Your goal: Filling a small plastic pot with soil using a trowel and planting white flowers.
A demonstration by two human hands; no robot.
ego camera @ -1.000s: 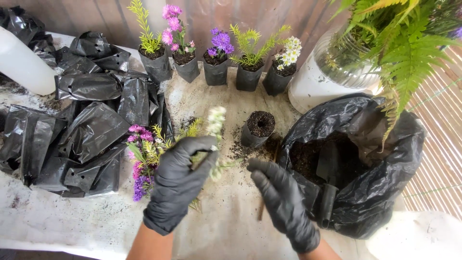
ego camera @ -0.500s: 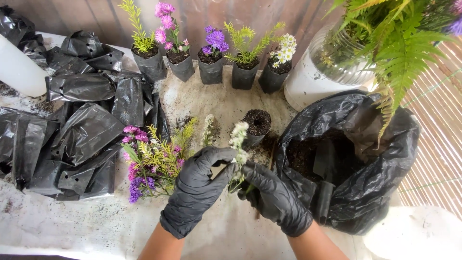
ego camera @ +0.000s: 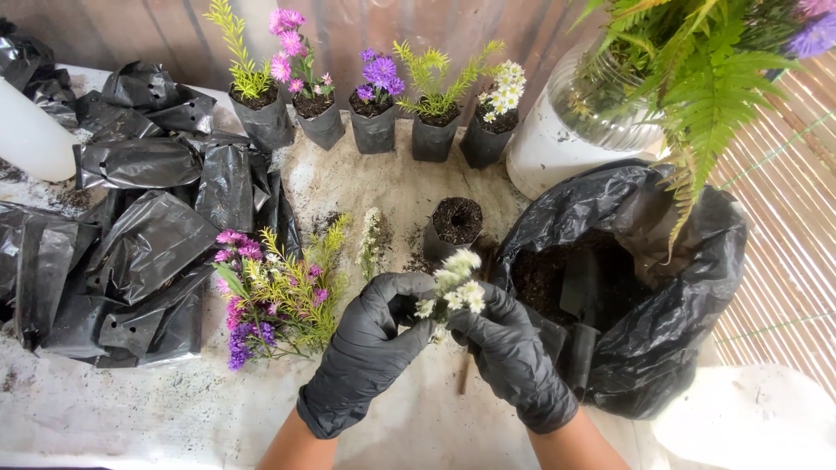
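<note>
Both my hands wear black gloves and meet over the middle of the table. My left hand (ego camera: 366, 348) and my right hand (ego camera: 514, 357) together grip a sprig of small white flowers (ego camera: 455, 289), its blooms sticking up between my fingers. Just beyond them stands a small black grow bag filled with soil (ego camera: 455, 226), with nothing planted in it. A loose bunch of pink, purple and yellow-green cut flowers (ego camera: 270, 292) lies to the left of my left hand. A single pale sprig (ego camera: 370, 239) lies on the table near the bunch.
Five planted black bags (ego camera: 374, 122) line the back. Empty black bags (ego camera: 139, 235) are heaped at left beside a white bottle (ego camera: 30, 139). A big black sack of soil (ego camera: 627, 287) holding a trowel (ego camera: 579, 331) sits at right, with a white jar of ferns (ego camera: 601, 122) behind.
My left hand brought the white sprig rightward from above the flower bunch, and my right hand came up and closed on it too. Both hands now hold it nearer the soil-filled bag.
</note>
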